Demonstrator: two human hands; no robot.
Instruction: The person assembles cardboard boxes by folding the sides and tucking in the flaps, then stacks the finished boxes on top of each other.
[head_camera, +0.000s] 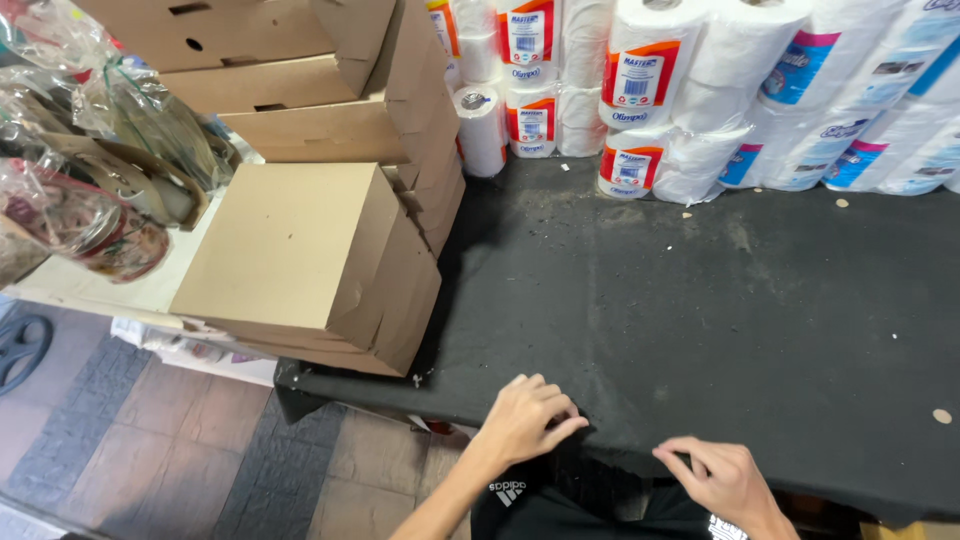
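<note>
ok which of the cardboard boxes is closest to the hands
The plain flat box topping the low front stack at the black cloth's left edge; it sits nearest the left hand. The others are stacked further back.

Stacked cardboard boxes (310, 255), wrapped paper rolls (640, 90), cellophane-wrapped baskets (80, 215), brick-paved floor (150, 440)

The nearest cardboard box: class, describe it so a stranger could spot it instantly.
Start at the black cloth covering the table, then go to its left end. The nearest cardboard box sits there with a plain closed top, square and lower than the taller stack of boxes behind it.
</note>
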